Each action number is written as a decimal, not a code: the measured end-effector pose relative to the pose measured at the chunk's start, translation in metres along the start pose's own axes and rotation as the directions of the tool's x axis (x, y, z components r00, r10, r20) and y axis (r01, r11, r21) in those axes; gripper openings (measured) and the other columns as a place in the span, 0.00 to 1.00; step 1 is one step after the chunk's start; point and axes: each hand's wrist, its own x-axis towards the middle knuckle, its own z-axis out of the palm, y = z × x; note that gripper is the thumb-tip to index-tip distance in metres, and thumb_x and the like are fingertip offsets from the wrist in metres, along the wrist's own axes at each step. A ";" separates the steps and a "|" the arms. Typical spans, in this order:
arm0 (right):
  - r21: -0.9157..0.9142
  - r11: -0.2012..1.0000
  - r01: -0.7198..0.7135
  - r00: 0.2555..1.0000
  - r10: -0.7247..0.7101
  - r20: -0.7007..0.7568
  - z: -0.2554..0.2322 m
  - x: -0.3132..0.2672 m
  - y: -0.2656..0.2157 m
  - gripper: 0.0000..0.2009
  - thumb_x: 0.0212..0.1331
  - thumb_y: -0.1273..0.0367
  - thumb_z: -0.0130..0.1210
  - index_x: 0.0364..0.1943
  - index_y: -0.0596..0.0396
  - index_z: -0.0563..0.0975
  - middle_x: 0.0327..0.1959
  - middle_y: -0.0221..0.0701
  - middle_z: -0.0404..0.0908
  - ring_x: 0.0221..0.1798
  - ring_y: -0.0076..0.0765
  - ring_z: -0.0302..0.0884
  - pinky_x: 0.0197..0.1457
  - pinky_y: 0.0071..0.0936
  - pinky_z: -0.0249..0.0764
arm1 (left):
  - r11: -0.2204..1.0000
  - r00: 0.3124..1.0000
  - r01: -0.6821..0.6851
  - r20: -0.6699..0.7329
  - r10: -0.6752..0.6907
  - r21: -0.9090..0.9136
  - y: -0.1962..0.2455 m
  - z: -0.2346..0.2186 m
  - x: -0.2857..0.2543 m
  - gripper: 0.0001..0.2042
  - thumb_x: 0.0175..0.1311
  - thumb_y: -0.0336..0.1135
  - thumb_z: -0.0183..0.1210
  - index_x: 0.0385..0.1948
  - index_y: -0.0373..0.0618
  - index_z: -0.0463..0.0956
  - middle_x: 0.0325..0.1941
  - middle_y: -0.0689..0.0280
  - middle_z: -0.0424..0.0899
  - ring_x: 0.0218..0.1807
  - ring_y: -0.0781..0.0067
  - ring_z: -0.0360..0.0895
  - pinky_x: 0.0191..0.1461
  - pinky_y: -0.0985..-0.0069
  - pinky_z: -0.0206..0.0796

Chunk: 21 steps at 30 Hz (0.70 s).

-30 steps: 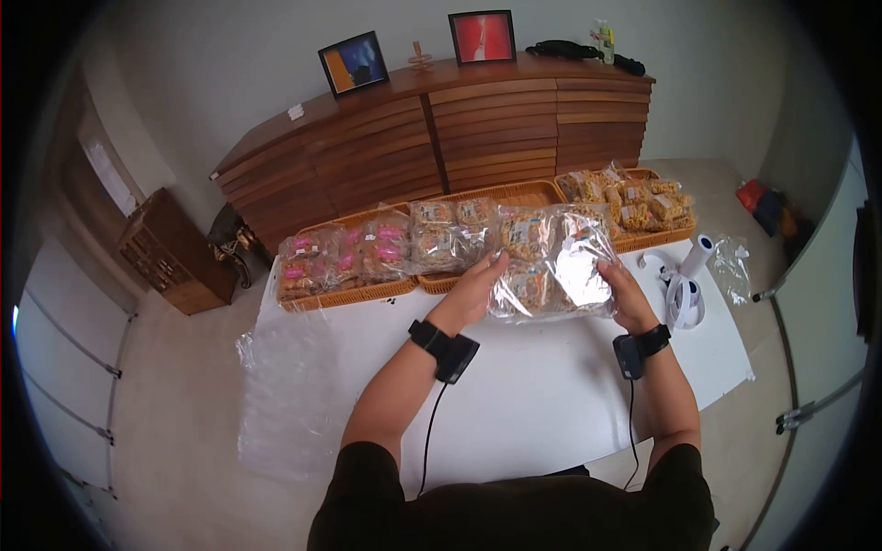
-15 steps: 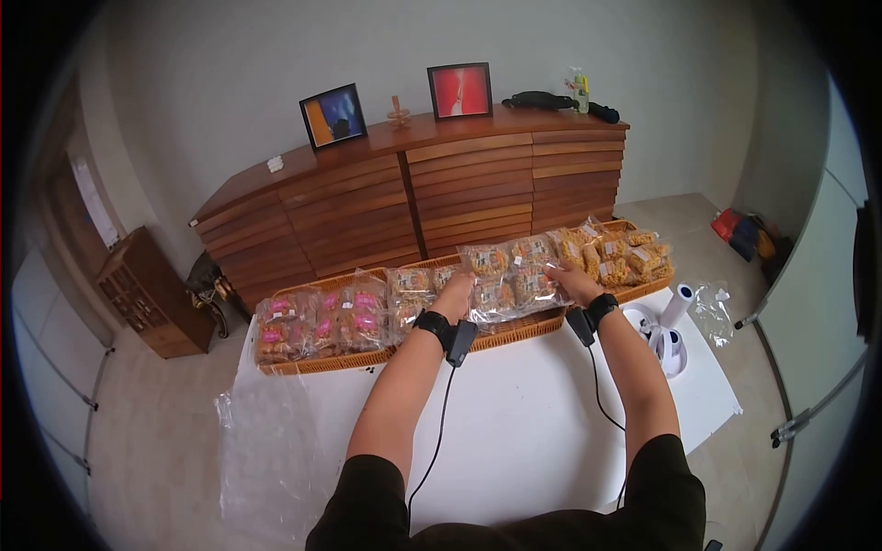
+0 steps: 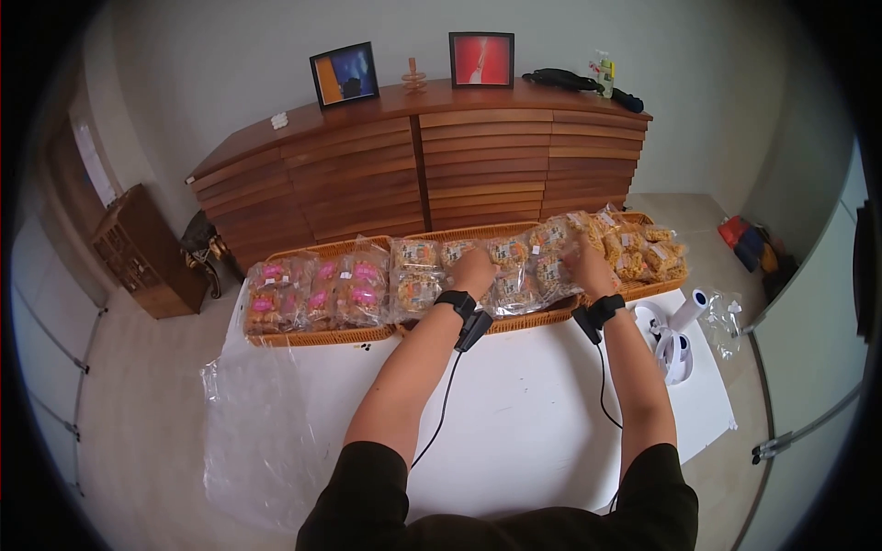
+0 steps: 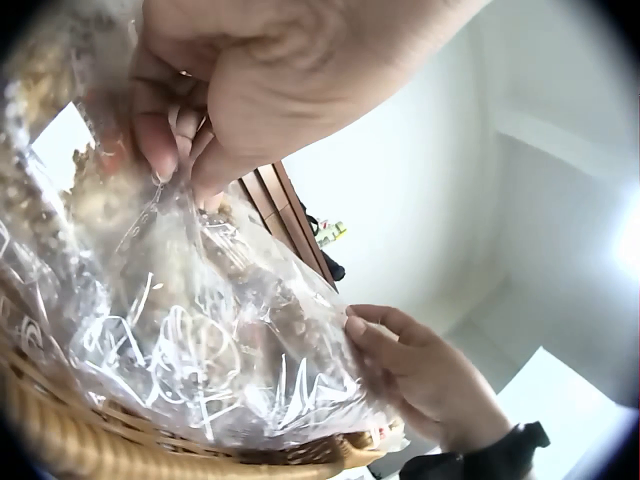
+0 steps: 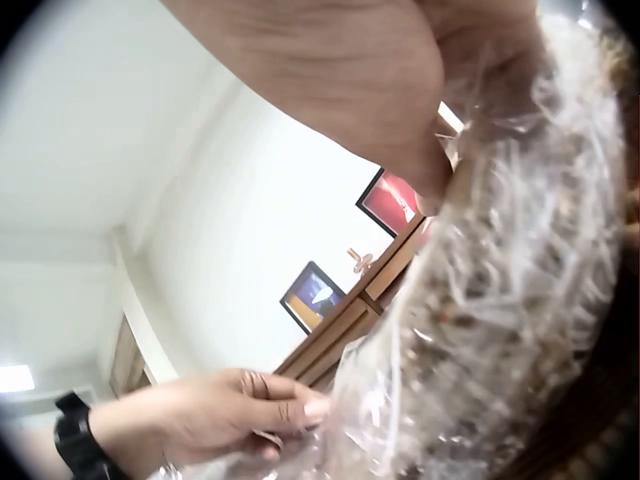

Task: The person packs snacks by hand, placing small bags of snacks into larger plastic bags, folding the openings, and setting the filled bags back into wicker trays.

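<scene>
Basket (image 3: 535,320): floor hidden, bag (image 3: 516,294) over it. Above basket, left hand (image 3: 472,270): fingertips hidden in head view; cropped by top edge in left wrist view. Right hand (image 3: 593,268), by basket's right end: finger outlines blurred in head view, top edge crops it in right wrist view. Bag print illegible. Specks (image 3: 367,347) off basket's near left corner: too small to name. Cabinet (image 3: 496,165) behind basket: foot hidden.

Arms (image 3: 401,386) forward, fingers (image 4: 155,143) bent
</scene>
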 end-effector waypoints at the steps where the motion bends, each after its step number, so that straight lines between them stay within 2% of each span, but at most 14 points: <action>1: -0.158 0.986 0.052 0.998 -0.057 -0.024 0.004 -0.007 -0.008 0.22 0.55 0.63 0.55 0.53 0.54 0.68 0.30 0.48 0.80 0.35 0.53 0.78 0.39 0.42 0.73 | 0.998 1.000 0.015 0.002 -0.015 0.063 0.000 0.003 0.003 0.11 0.52 0.37 0.59 0.30 0.39 0.80 0.29 0.50 0.81 0.36 0.48 0.77 0.41 0.58 0.69; 2: -0.314 0.945 0.096 0.992 -0.115 -0.043 0.005 -0.012 -0.015 0.22 0.55 0.62 0.55 0.54 0.52 0.68 0.30 0.47 0.80 0.34 0.52 0.79 0.39 0.43 0.73 | 0.998 1.000 0.011 0.002 -0.011 0.059 -0.002 0.006 0.003 0.11 0.52 0.37 0.59 0.30 0.39 0.80 0.29 0.50 0.81 0.36 0.48 0.77 0.41 0.58 0.69; 4: -0.317 0.945 0.075 0.996 -0.087 -0.023 0.000 -0.017 -0.025 0.22 0.53 0.62 0.54 0.52 0.55 0.69 0.32 0.48 0.80 0.38 0.56 0.77 0.41 0.45 0.73 | 0.999 0.999 0.009 -0.049 -0.011 -0.044 0.007 -0.023 -0.015 0.15 0.55 0.38 0.57 0.42 0.39 0.77 0.38 0.50 0.80 0.43 0.50 0.76 0.49 0.59 0.67; 6: -0.262 0.961 0.086 0.994 -0.099 -0.036 0.000 -0.020 -0.025 0.21 0.54 0.64 0.53 0.51 0.55 0.69 0.32 0.49 0.80 0.38 0.56 0.77 0.42 0.46 0.72 | 0.990 0.964 -0.112 -0.232 0.130 0.090 0.008 -0.065 -0.045 0.16 0.57 0.35 0.53 0.46 0.36 0.73 0.46 0.48 0.76 0.50 0.46 0.74 0.49 0.59 0.68; 8: -0.241 0.968 0.076 0.995 -0.089 -0.043 0.007 -0.015 -0.017 0.20 0.54 0.64 0.52 0.51 0.55 0.69 0.32 0.49 0.80 0.38 0.57 0.77 0.42 0.47 0.72 | 0.930 0.941 -0.015 -0.309 0.137 0.368 0.002 -0.099 -0.077 0.20 0.60 0.38 0.53 0.51 0.36 0.70 0.54 0.46 0.70 0.57 0.42 0.67 0.54 0.58 0.65; 9: -0.231 0.970 0.079 0.995 -0.092 -0.045 0.012 -0.013 -0.014 0.19 0.54 0.65 0.52 0.51 0.56 0.69 0.32 0.49 0.79 0.38 0.57 0.77 0.42 0.47 0.72 | 0.924 0.945 -0.020 -0.295 0.142 0.381 -0.014 -0.101 -0.083 0.20 0.60 0.38 0.53 0.51 0.36 0.70 0.54 0.46 0.70 0.57 0.42 0.67 0.54 0.58 0.65; 11: -0.210 0.974 0.085 0.995 -0.092 -0.026 0.020 -0.012 -0.011 0.18 0.54 0.66 0.51 0.50 0.56 0.69 0.32 0.49 0.79 0.37 0.57 0.77 0.41 0.47 0.72 | 0.960 0.974 0.192 -0.159 -0.161 0.203 -0.048 -0.094 -0.091 0.25 0.63 0.40 0.51 0.58 0.35 0.61 0.62 0.43 0.61 0.62 0.36 0.58 0.59 0.55 0.60; 12: -0.203 0.974 0.100 0.994 -0.105 -0.013 0.024 -0.013 -0.011 0.17 0.54 0.66 0.50 0.49 0.56 0.69 0.32 0.49 0.79 0.37 0.57 0.77 0.40 0.47 0.72 | 0.958 0.975 0.191 -0.155 -0.160 0.216 -0.057 -0.088 -0.094 0.25 0.63 0.40 0.51 0.58 0.35 0.61 0.62 0.43 0.61 0.62 0.36 0.58 0.59 0.55 0.60; 14: -0.229 0.968 0.100 0.992 -0.114 -0.048 0.037 -0.015 -0.009 0.15 0.55 0.67 0.49 0.47 0.56 0.70 0.32 0.49 0.79 0.36 0.56 0.78 0.38 0.48 0.73 | 0.976 0.980 0.179 -0.113 -0.165 0.122 -0.067 -0.081 -0.096 0.28 0.66 0.42 0.48 0.63 0.35 0.53 0.65 0.40 0.54 0.62 0.34 0.58 0.61 0.55 0.59; 17: -0.280 0.959 0.040 0.993 -0.069 -0.095 0.042 -0.023 -0.016 0.13 0.56 0.67 0.49 0.44 0.56 0.70 0.30 0.48 0.79 0.35 0.57 0.78 0.36 0.49 0.73 | 0.985 0.989 0.145 -0.048 -0.141 0.095 -0.069 -0.084 -0.094 0.28 0.67 0.42 0.46 0.63 0.34 0.51 0.66 0.38 0.52 0.62 0.35 0.59 0.62 0.56 0.59; 19: -0.345 0.934 0.089 0.966 -0.166 -0.199 0.047 -0.023 -0.015 0.11 0.57 0.68 0.48 0.41 0.58 0.71 0.28 0.45 0.78 0.33 0.53 0.77 0.38 0.46 0.73 | 0.986 0.991 0.133 -0.037 -0.130 0.103 -0.074 -0.083 -0.091 0.28 0.67 0.42 0.46 0.63 0.33 0.51 0.66 0.38 0.52 0.61 0.35 0.61 0.61 0.56 0.60; 20: -0.343 0.934 0.098 0.966 -0.173 -0.194 0.049 -0.022 -0.015 0.11 0.57 0.68 0.48 0.41 0.58 0.71 0.28 0.45 0.78 0.33 0.53 0.77 0.38 0.46 0.73 | 0.987 0.993 0.121 -0.021 -0.119 0.107 -0.077 -0.083 -0.092 0.28 0.67 0.41 0.45 0.63 0.33 0.51 0.66 0.38 0.52 0.60 0.36 0.63 0.60 0.57 0.61; 21: -0.464 0.869 0.170 0.929 -0.299 -0.219 0.050 -0.022 -0.013 0.11 0.56 0.69 0.47 0.40 0.59 0.71 0.28 0.44 0.78 0.33 0.51 0.76 0.39 0.43 0.72 | 0.986 0.992 0.128 -0.025 -0.126 0.107 -0.077 -0.085 -0.093 0.28 0.67 0.41 0.45 0.63 0.33 0.51 0.66 0.38 0.52 0.60 0.36 0.63 0.60 0.57 0.61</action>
